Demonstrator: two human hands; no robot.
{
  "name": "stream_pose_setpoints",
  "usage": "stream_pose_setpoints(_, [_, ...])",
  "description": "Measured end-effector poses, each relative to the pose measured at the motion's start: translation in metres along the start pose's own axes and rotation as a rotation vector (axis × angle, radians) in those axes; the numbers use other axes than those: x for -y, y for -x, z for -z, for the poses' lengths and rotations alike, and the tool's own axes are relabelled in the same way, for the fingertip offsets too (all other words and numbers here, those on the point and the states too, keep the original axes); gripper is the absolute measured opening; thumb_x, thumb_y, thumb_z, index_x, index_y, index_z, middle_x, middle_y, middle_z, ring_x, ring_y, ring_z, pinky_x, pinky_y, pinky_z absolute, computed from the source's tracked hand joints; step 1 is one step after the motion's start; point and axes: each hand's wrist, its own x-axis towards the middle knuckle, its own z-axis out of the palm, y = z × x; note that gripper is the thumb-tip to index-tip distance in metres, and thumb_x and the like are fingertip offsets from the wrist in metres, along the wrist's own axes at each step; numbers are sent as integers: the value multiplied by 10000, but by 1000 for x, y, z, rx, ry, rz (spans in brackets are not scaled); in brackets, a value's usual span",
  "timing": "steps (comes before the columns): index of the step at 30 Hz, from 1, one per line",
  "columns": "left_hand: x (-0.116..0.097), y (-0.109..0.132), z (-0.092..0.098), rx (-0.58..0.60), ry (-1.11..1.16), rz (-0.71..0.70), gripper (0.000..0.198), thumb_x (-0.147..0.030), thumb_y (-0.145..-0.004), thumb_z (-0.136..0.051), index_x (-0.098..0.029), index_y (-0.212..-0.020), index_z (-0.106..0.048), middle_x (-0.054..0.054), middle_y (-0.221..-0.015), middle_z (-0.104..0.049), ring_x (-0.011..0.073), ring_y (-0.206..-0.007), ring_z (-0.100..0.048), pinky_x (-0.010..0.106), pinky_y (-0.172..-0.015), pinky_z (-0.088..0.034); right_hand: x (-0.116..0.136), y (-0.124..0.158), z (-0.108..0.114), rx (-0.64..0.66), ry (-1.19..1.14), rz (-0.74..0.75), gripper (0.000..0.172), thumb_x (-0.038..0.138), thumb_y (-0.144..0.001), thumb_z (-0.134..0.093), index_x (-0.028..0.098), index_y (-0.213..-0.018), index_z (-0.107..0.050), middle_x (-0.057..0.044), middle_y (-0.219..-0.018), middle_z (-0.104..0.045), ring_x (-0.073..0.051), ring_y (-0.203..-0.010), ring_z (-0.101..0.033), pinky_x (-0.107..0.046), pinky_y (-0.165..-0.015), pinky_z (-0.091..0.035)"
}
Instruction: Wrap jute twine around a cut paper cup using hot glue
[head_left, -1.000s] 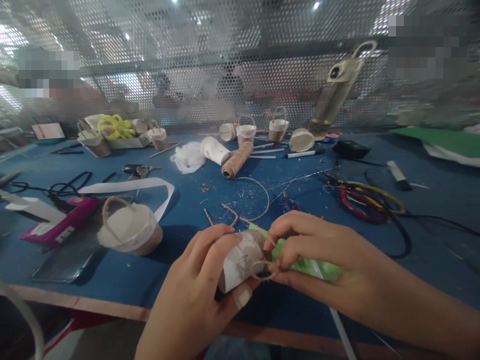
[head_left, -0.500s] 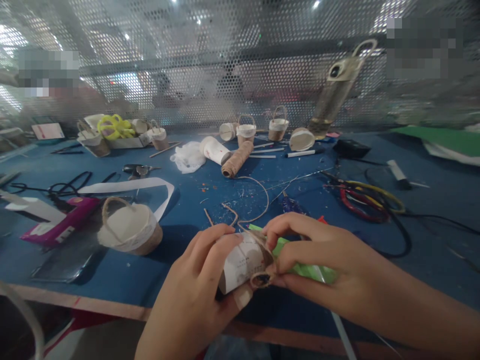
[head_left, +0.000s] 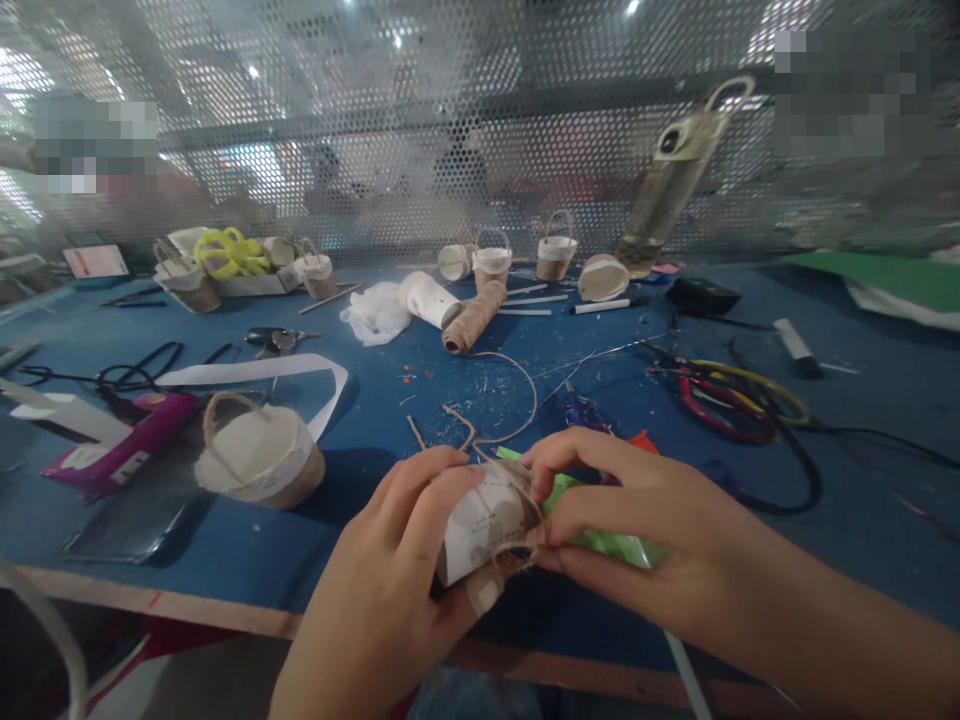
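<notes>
Gap lay left, clutter ahead
Bare tabletop [head_left: 351, 465] lay between the handled cup [head_left: 289, 470] and my left hand [head_left: 409, 545]; the twine roll [head_left: 474, 320] blocked straight ahead, red-handled pliers [head_left: 688, 405] rightward.

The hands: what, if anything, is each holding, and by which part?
The left hand holds the paper cup by its side wall; the right hand pinches the twine beside its small loop.

The cup's paper [head_left: 480, 525] is white, dark-printed — the twine [head_left: 472, 322] tan.
</notes>
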Motion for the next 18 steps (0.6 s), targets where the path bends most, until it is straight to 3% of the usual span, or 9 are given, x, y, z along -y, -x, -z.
stream_pose_setpoints(7, [1, 2, -1, 4, 2, 1, 410, -433, -1036, -573, -200, -1362, -490, 156, -1359, -616, 283, -1188, -671, 405, -941, -620, -1, -1, 0, -22, 57, 31, 153, 123, -951, -649, 257, -881, -672, 23, -1074, -645, -87, -919, -661, -198, -790, -501])
stream_pose_setpoints(18, [-1, 0, 1, -9, 26, -33, 430, -325, -1022, -623, -178, -1404, -490, 152, -1376, -582, 283, -1244, -603, 424, -1038, -571, -4, -2, -1, -52, 117, 32, 198, 145, -1008, -584, 286, -1058, -714, 0, -1259, -676, -105, -1108, -675, -210, -944, -513])
